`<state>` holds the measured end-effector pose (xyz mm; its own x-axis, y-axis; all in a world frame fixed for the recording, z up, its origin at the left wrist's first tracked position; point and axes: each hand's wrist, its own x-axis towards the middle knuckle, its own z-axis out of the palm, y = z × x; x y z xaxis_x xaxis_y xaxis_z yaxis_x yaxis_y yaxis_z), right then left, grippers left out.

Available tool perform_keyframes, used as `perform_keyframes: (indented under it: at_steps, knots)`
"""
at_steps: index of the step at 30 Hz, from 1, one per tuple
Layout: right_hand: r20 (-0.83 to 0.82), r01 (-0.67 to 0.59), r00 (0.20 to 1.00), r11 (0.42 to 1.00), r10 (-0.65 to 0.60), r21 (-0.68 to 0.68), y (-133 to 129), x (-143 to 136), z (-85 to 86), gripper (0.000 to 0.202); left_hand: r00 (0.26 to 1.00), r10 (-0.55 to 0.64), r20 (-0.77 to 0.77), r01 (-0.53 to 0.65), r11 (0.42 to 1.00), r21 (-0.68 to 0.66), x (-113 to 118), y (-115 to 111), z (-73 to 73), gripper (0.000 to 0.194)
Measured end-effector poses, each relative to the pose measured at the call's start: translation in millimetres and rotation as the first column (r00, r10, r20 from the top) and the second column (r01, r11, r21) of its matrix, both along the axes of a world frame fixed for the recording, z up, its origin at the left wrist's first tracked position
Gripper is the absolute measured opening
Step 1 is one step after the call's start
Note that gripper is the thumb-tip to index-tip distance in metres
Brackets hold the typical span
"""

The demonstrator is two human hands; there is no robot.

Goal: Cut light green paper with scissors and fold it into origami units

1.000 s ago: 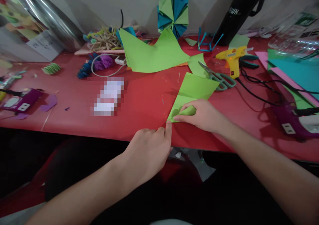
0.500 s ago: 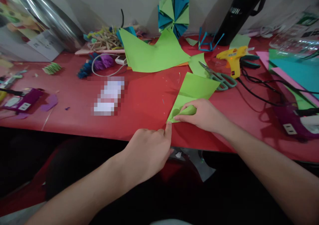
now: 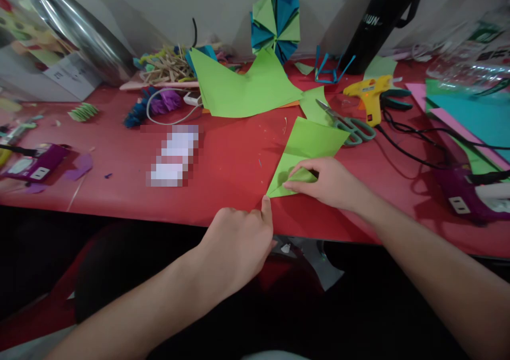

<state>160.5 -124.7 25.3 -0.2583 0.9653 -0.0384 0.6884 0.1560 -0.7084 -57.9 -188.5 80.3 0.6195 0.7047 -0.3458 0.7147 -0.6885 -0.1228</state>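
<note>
Left hand (image 3: 241, 240): index finger extended, its tip at the near left corner of a bright-green paper sheet (image 3: 313, 139). Other fingers curled under; palm side turned away, so cannot tell whether anything is tucked in it.

Right hand (image 3: 332, 182): fingers bent over, thumb brought in towards them, gap nearly closed, a raised curl of the same sheet's near edge between. Grip looks light, though the fingertips are partly hidden and the exact pinch is hard to read.

Sheet lies on the red tabletop (image 3: 227, 152), near its front edge, far part flat with a faint crosswise crease. Its far right corner meets the grey-green-handled scissors (image 3: 356, 131).

Against half a second ago: right thumb has drawn back slightly from the near corner, to the right; left fingertip sits a touch further left, at the corner's very point. More green now shows between the two hands. Sheet itself much as it was; whole view shifted a little.

Beyond: larger notched green paper sheet (image 3: 243, 91) behind the work; yellow glue gun (image 3: 372, 97) right of the scissors; pixelated pale rectangle (image 3: 173, 158) well to the left, identity unclear.
</note>
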Motion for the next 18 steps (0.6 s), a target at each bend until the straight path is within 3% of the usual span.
perform_keyframes:
  at_steps: [6,13,18]
  knots:
    - [-0.046,0.105,0.994,0.994,-0.103,0.036,-3,15,-8.4,0.027,0.999,0.015,0.046,-0.016,1.0,0.024,2,2,-5.9,0.059]
    - [-0.06,0.06,0.997,0.995,-0.056,0.078,-6,17,-17.9,0.022,0.982,0.026,0.188,-0.049,0.992,0.12,2,3,-10.3,0.042]
    - [-0.059,0.051,0.997,0.995,-0.046,0.087,-8,18,-20.7,0.022,0.978,0.004,0.207,-0.04,0.985,0.169,2,2,-11.4,0.043]
